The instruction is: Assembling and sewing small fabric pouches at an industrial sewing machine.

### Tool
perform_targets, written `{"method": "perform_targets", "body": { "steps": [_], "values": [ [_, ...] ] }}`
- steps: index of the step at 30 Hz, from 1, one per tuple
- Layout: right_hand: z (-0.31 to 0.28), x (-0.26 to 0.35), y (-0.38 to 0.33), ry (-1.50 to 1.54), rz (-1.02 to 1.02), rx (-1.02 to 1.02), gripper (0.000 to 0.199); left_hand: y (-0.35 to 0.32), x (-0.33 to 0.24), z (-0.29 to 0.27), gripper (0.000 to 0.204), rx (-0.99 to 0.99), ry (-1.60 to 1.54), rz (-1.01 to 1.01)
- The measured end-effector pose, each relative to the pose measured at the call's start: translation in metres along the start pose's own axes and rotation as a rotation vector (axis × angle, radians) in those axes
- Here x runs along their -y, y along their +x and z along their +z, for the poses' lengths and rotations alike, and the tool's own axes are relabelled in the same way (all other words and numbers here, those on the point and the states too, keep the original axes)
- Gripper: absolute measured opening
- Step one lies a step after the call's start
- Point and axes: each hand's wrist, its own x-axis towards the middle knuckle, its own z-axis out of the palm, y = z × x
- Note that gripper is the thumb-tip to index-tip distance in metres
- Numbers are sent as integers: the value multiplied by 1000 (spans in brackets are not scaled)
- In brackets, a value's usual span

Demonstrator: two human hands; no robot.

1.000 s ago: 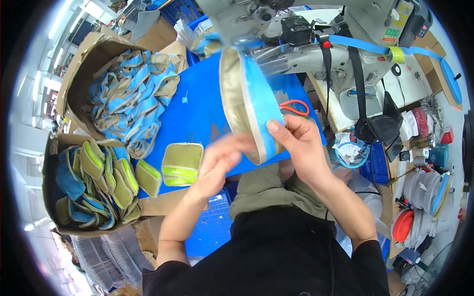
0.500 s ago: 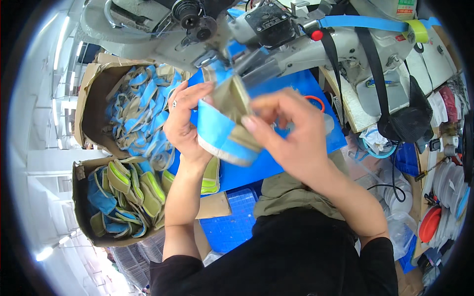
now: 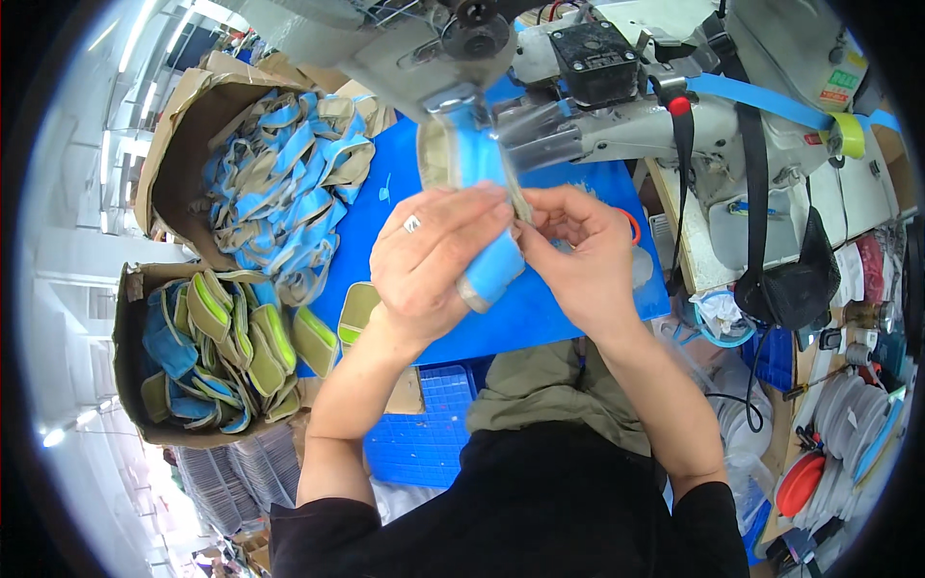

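Both of my hands are closed on a blue-and-khaki fabric shoe upper [image 3: 496, 268] in front of a sewing machine [image 3: 395, 63]. My left hand [image 3: 424, 255] wraps over it from the left, a ring on one finger, and hides much of the cloth. With fingertips and thumb, my right hand [image 3: 586, 252] pinches the edge at the right. Beyond my fingers, more blue-and-khaki fabric [image 3: 472, 154] stretches up to beneath the machine head; whether it is part of the same piece I cannot tell. The blue worktop [image 3: 390, 159] lies underneath.
At the left stand a carton [image 3: 183, 159] heaped with blue-and-khaki fabric pieces and a nearer carton [image 3: 128, 361] of khaki pieces lined in green. Two lined pieces [image 3: 356, 310] lie left of my arm. A blue strap [image 3: 761, 100] runs along the machine; red scissor handles [image 3: 632, 225] lie at right.
The upper has turned and moved toward the machine. My left hand has gone from holding its side to covering it, and my right hand now pinches its edge. The whole view has shifted slightly.
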Motion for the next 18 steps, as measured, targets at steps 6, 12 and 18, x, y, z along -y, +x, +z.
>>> {"method": "perform_targets", "body": {
  "steps": [6,12,18],
  "values": [
    [-1,11,0,-64,19,3,20,2,-10,-6,26,86,31,-33],
    [2,5,11,-9,15,-12,18,9,-2,-6,24,138,15,-59],
    [9,-3,19,-8,-20,-39,18,11,7,-7,24,145,38,-81]
  ]
}}
